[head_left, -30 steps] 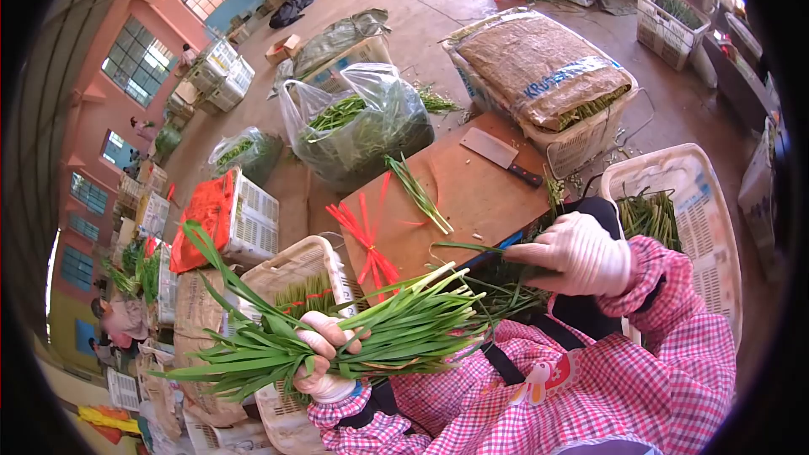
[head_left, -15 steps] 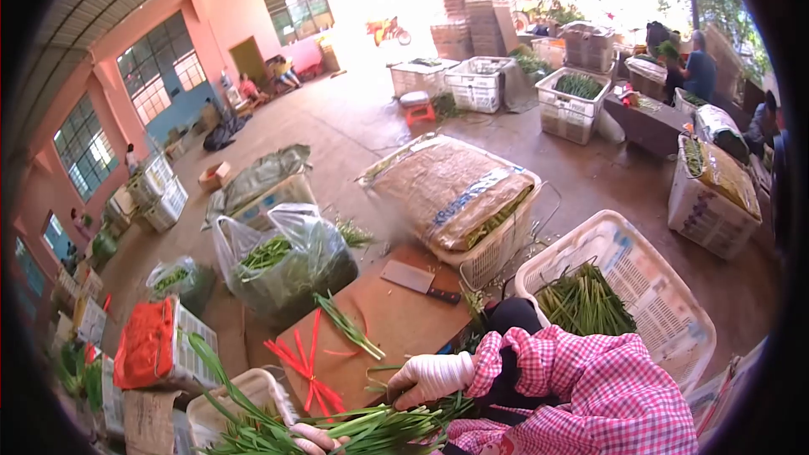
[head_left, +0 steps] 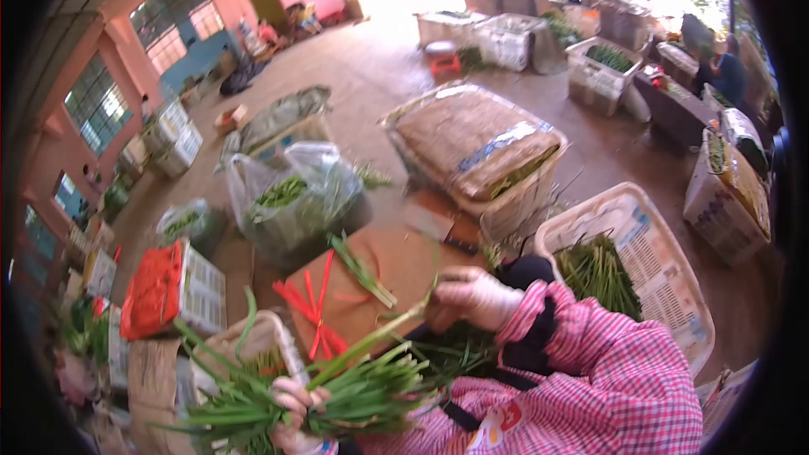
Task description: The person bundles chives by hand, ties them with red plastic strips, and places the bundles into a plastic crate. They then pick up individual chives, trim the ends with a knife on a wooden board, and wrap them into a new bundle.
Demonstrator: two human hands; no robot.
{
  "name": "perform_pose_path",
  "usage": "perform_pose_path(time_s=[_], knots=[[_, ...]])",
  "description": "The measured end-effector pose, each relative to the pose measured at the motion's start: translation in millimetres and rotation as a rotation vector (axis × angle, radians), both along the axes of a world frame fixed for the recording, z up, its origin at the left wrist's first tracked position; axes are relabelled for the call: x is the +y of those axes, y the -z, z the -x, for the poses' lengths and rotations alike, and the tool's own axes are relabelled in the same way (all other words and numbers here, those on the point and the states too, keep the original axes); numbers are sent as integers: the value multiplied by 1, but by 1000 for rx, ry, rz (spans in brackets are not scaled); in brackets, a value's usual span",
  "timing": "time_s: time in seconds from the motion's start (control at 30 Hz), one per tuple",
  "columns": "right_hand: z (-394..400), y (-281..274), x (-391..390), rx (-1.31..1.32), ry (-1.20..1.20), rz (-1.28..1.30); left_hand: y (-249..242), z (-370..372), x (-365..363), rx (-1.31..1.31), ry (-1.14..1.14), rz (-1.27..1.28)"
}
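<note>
My left hand (head_left: 295,409), fingers wrapped in tape, is closed around a bunch of long green stalks (head_left: 362,392) low in the view. To the right, my right hand (head_left: 472,297), also wrapped, pinches the end of a stalk (head_left: 388,329) that slants down to the bunch. Beyond my hands is a brown board (head_left: 396,257) with red strips (head_left: 313,316), a few loose green stalks (head_left: 361,270) and a cleaver (head_left: 434,223) with a dark handle.
At the right stands a white basket (head_left: 674,261) with green stalks inside. A covered crate (head_left: 472,135) is behind the board, and a plastic bag of greens (head_left: 295,202) is on the left. A red cloth (head_left: 152,295) hangs on a crate. People are farther back.
My left hand has risen with the bunch into fuller view. My right hand has moved up and right, away from the bunch, with a stalk in its fingers. The whole view has shifted.
</note>
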State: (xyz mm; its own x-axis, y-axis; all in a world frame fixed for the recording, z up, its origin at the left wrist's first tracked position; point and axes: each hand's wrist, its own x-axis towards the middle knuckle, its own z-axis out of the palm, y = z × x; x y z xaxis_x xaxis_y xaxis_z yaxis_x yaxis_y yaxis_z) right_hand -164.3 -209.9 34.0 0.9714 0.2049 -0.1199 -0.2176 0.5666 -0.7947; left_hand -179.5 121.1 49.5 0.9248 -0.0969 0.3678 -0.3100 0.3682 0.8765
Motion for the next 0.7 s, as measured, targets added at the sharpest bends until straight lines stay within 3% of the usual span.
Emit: perform_pose_path(time_s=[0.03, 0.1, 0.17, 0.23, 0.3, 0.33, 0.43, 0.57, 0.63, 0.7], knots=[[1, 0, -10, 18, 46, -10, 1, -4, 5, -145, -76, -204], [-2, 19, -34, -31, 145, -187, -2, -6, 4, -19, 10, 165], [8, 10, -52, -84, 227, -119, -2, -7, 11, -21, -10, 154], [21, 2, -75, -124, 9, 116, 10, -6, 26, 81, -18, 207], [26, -13, -73, -71, -196, 609, 4, -9, 23, -35, 50, 147], [24, -11, -69, -333, -239, 994, 4, -9, 23, -35, 76, 161], [19, -29, -33, -511, -208, 927, 8, -7, 17, 53, 62, 222], [5, 12, 20, -634, -349, 799, -8, -11, 4, -112, 169, 154], [4, 29, 42, -605, -394, 764, -12, -8, 5, -117, 169, 140], [3, 44, 52, -372, -463, 887, -15, -7, 9, -101, 183, 272]])
